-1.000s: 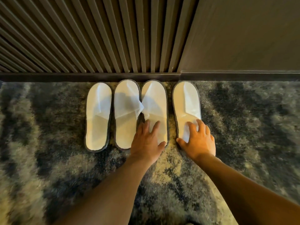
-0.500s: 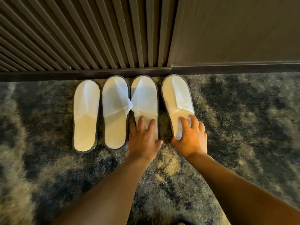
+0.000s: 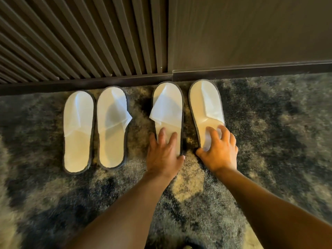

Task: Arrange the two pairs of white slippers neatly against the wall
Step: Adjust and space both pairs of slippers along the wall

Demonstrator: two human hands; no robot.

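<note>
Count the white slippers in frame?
4, none seemingly hidden: far-left slipper, its neighbour, one under the left hand at, one under the right hand at.

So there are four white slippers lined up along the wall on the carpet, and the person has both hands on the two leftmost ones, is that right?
Not quite. The head view shows the left hand and right hand pressing on the two rightmost slippers, not the leftmost. The left pair lies untouched. The rest holds: four white slippers on the carpet along the wall.
</note>
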